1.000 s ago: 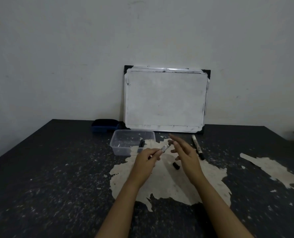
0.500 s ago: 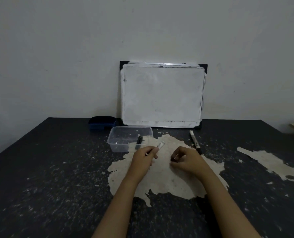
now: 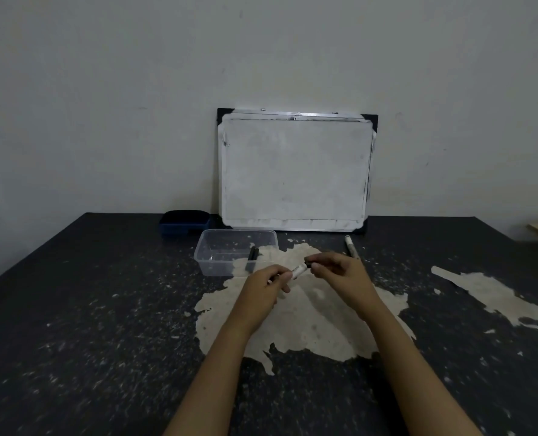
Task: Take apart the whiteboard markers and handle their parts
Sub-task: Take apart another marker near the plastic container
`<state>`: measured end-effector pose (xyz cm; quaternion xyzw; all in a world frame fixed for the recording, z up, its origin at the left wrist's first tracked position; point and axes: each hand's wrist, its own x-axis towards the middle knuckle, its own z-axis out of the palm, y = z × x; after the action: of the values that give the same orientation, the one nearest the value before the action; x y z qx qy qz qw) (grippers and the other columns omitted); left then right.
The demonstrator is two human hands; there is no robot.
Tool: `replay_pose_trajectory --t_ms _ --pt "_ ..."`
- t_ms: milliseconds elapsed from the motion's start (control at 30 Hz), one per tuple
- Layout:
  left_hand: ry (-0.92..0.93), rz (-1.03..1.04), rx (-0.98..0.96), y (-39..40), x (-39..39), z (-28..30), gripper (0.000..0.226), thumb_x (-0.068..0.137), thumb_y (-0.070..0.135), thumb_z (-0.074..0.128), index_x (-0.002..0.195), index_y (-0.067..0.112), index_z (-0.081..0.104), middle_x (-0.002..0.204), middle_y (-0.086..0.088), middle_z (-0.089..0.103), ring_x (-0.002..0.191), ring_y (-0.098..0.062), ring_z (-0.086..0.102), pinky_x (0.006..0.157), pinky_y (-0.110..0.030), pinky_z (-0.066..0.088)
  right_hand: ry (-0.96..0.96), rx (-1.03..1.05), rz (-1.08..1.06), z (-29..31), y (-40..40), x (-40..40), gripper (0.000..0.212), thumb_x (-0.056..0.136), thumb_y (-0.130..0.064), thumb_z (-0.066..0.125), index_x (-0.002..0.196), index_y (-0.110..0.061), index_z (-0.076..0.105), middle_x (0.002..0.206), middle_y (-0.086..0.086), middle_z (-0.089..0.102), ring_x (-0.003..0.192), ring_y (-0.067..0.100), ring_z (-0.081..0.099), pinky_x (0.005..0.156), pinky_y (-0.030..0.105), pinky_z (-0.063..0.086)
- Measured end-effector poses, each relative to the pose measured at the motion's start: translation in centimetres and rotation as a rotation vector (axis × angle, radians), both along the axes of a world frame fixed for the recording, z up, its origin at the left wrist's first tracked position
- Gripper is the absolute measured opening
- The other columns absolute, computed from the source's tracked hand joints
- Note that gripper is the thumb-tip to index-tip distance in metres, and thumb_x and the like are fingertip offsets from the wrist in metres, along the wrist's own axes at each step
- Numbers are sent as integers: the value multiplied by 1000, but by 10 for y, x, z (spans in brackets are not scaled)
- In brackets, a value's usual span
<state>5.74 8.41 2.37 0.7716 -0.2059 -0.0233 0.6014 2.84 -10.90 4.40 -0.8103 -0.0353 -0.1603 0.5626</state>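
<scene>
Since half a second ago the right hand came up off the surface with a small dark cap, now right at the marker barrel tip. Left hand fingers pinch the barrel, its long axis pointing up-right toward the cap. Another marker lies beyond.

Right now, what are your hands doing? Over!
Left hand grips white marker barrel. Right hand pinches small black end piece at its tip. Clear plastic tub holds black parts. Nothing in the way.
</scene>
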Motion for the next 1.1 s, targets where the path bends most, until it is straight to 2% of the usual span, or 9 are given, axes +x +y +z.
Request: replay_pose_trajectory --t_ms 233,400,600,733,800,867,967,1033,1100 --pt "16 -36 29 2 1 1 21 97 30 51 97 26 72 76 2 68 54 -5 50 54 -25 42 -29 -101 61 4 -1 -3 24 93 -4 67 105 -22 79 108 -5 76 97 2 71 87 15 55" --pt "72 -83 -6 7 0 8 29 99 34 49 97 24 76 73 2 63 46 -1 45 48 -21 34 -25 17 51 6 2 -3 21 90 -6 71 109 -14 78 103 4 78 95 12 74 84 20 59" --pt "182 -181 -75 11 -4 16 35 94 44 54 97 19 78 69 1 51 44 -6 35 43 -20 26 -53 64 68 11 7 -8 15 89 -6 71 101 -10 79 98 4 79 87 10 75 80 19 59" --pt "12 -42 26 8 -8 13 27 90 51 56 89 35 78 64 6 55 55 -11 44 56 -30 36 -43 9 -17 4 9 -5 11 90 -10 72 92 -19 79 85 -2 78 75 3 72 75 22 59" --pt "-94 76 100 5 -8 11 25 88 54 56 91 40 76 65 12 60 57 -7 51 57 -26 39 -34 19 -61 1 10 -3 10 90 -13 72 90 -20 79 79 -4 76 71 0 70 71 21 58" --pt "-248 185 225 3 -9 9 28 90 53 55 101 37 75 74 14 67 64 -2 57 56 -20 42 -11 39 -87 -2 13 0 8 91 -14 72 88 -17 78 76 0 75 67 1 69 71 22 58" --pt "-542 291 423 1 -10 8 31 94 47 51 110 32 72 79 9 68 66 -7 59 55 -26 48 46 84 -102 -7 13 2 9 90 -15 73 89 -9 79 75 7 74 71 14 69 77 36 60" --pt "-570 290 433 -1 -12 9 30 95 46 50 110 31 72 81 8 68 67 -7 59 57 -28 50 58 137 -83 -7 12 2 13 91 -15 72 96 -5 79 80 8 76 78 20 71 79 33 61" --pt "-410 246 314 -5 -11 11 29 95 46 50 104 33 74 79 10 67 66 -3 57 57 -22 46 6 223 -51 -4 14 0 18 94 -13 68 108 -6 77 91 10 78 86 20 73 79 26 62"
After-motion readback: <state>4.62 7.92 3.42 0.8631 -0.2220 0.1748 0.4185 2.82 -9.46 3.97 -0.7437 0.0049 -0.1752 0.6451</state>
